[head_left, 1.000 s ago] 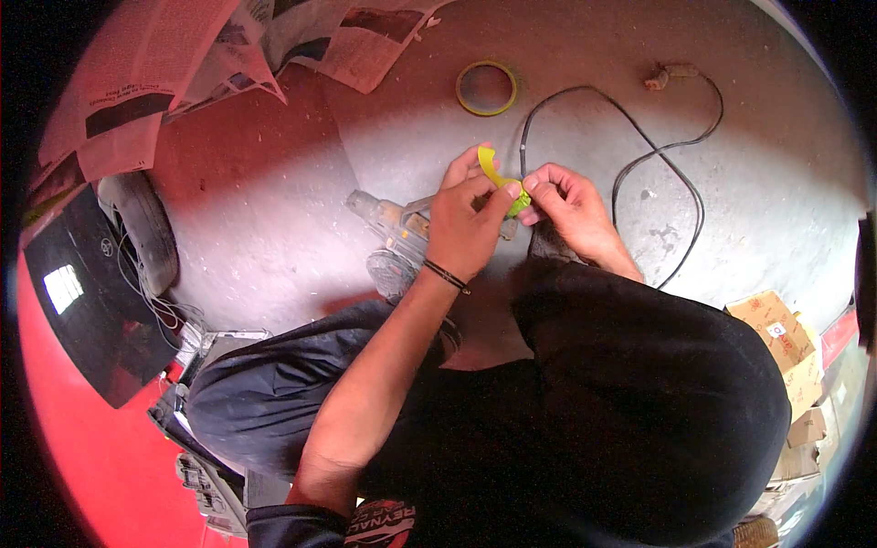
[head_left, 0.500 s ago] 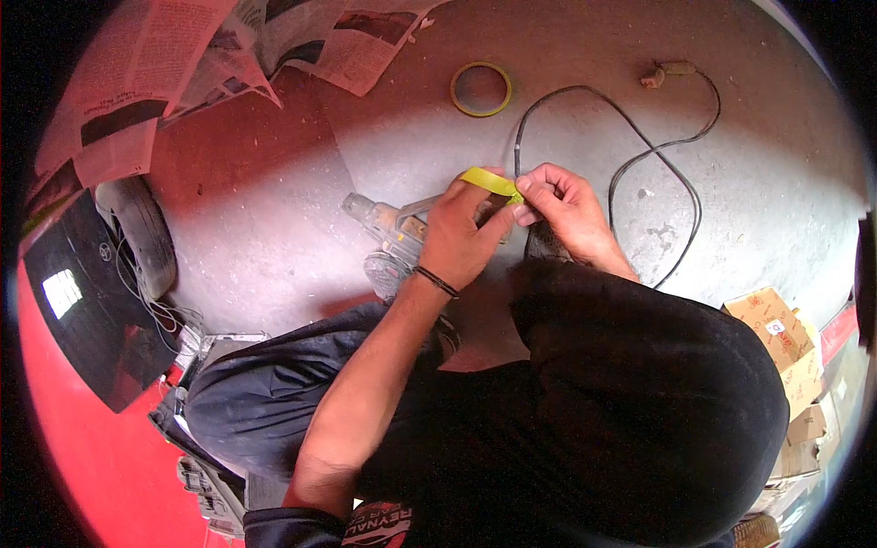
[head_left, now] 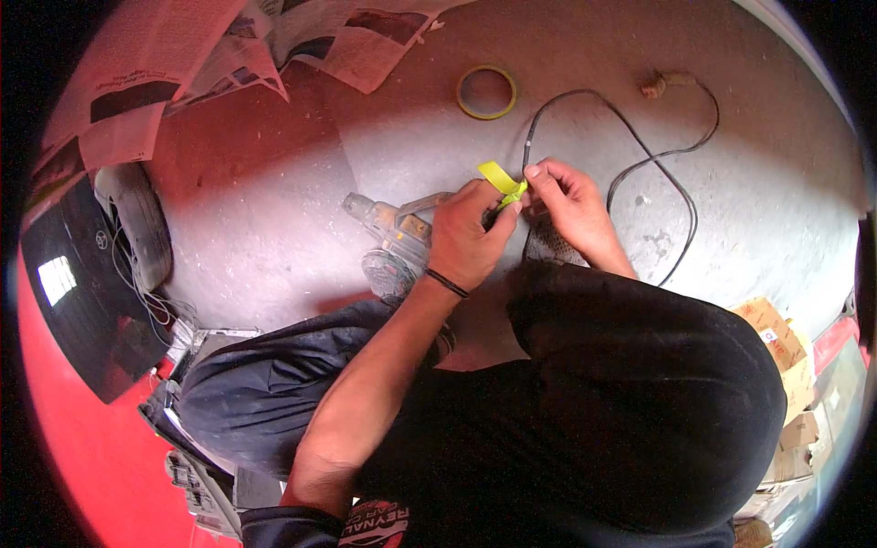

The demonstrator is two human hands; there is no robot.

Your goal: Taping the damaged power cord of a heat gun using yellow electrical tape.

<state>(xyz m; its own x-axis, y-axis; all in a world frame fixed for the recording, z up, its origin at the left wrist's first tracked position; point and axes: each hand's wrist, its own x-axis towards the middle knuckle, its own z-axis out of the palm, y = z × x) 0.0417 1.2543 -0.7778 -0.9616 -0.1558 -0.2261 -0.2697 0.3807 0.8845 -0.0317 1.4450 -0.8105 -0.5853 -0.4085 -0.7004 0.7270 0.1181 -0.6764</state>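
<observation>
A strip of bright yellow tape (head_left: 494, 177) sticks up in a curl from between the fingers of my left hand (head_left: 464, 236), which is closed on it. The tape's twisted lower part lies against a black power cord (head_left: 527, 153). My right hand (head_left: 581, 217) pinches at the cord right beside the tape, thumb against fingers; its fingertips partly hide the wrapped spot. Left of my left hand, a dusty power tool (head_left: 399, 236) with a round disc (head_left: 387, 272) lies on the floor, partly covered by that hand.
Beyond my hands lies a yellow tape roll (head_left: 488, 117). The cord loops to the right and ends in a plug (head_left: 654, 87). Newspaper sheets (head_left: 361, 55) hang at the far left, above a black glossy panel (head_left: 82, 292). Cardboard boxes (head_left: 772, 329) stand at right.
The tape's free end now stands up more and curls, where it lay flatter across my left fingers before. My left thumb has drawn back a little from my right fingertips.
</observation>
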